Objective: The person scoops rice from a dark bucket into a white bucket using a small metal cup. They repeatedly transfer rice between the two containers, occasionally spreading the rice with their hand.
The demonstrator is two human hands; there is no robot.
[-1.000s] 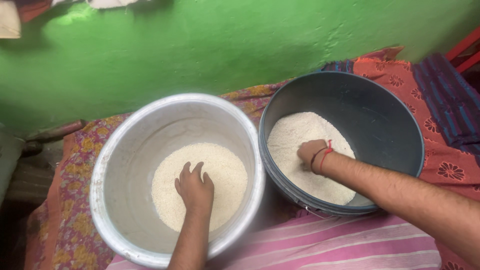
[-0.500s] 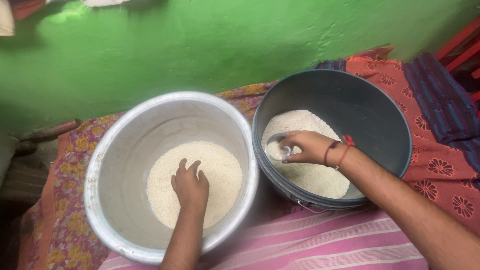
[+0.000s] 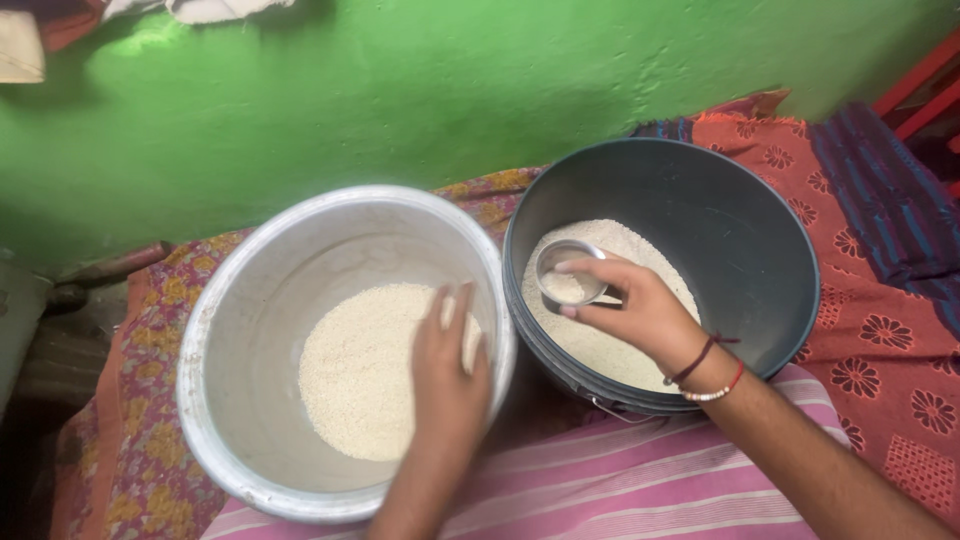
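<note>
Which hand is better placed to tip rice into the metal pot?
Right: the right hand holds the small steel cup of rice beside the metal pot; the left hand is empty.

two large round vessels: one metal pot point(image 3: 230, 330) at lower left, one dark tub point(image 3: 740, 240) at right. two heaps of rice point(image 3: 355, 370), one per vessel. one small steel cup point(image 3: 568, 272). two hands point(image 3: 450, 385).

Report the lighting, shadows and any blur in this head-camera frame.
Head view: soft, even light, no hard glare. The left hand is slightly motion-blurred inside the metal pot. The right hand and its small steel cup look sharper. The dark bucket has a shaded inner wall; the rice stays bright. The green wall darkens toward the left.
</note>
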